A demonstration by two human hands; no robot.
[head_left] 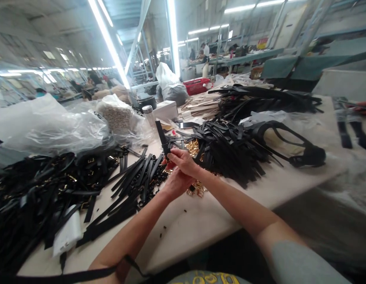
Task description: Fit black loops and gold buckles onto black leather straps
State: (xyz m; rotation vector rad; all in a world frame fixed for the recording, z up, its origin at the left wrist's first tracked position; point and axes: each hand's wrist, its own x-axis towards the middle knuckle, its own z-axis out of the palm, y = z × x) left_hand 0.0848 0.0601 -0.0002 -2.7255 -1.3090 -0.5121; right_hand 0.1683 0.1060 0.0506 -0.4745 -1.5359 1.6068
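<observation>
My right hand (184, 161) is closed on a short black strap (161, 134), thumb laid along its lower part. The strap stands nearly upright above the table. Just under it, my left hand (177, 184) is closed around the strap's lower end, its fingers partly hidden by the right hand. Behind and below the hands lie small gold metal fittings (192, 147). To the right is a thick pile of black straps (230, 154). More black strips (135, 173) are spread to the left, with small black rings or loops (155, 177) beside my left hand.
A heap of black straps with gold buckles (67, 177) covers the table's left side, near a white power bank (67, 234) with a cable. Plastic bags (49, 122), a lidded bottle (148, 112), a red basket (196, 85) and a black bag frame (292, 144) stand around.
</observation>
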